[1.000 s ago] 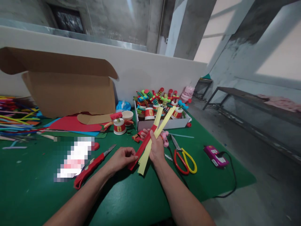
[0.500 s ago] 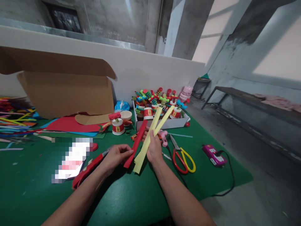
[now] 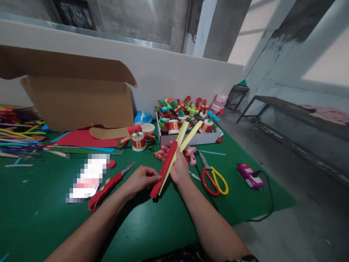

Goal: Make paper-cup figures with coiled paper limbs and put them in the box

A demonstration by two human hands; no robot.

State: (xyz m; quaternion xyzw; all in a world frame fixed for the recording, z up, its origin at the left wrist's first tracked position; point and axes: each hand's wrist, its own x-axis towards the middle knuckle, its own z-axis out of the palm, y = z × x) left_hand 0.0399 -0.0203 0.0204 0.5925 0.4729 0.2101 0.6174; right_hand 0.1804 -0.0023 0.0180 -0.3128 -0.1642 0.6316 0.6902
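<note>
My right hand [image 3: 178,168] is closed round two long yellow paper strips [image 3: 188,136] that fan upward and away from me. My left hand [image 3: 141,179] pinches the lower end of a red paper strip [image 3: 165,169], which lies against the yellow ones above the green mat [image 3: 40,211]. Both hands meet at the middle of the table, just in front of a white box [image 3: 196,138] filled with several colourful spring toys.
A red utility knife [image 3: 109,185] lies left of my hands. Red-and-yellow scissors [image 3: 214,178] and a pink device [image 3: 249,174] with a black cable lie right. An open cardboard box [image 3: 76,102], coloured sheets, a pile of paper strips [image 3: 16,134] and a small drum toy [image 3: 139,141] stand behind.
The red strip was pulled a little apart from the yellow strips half a second ago; now my left hand has brought it back against them. The view has shifted slightly.
</note>
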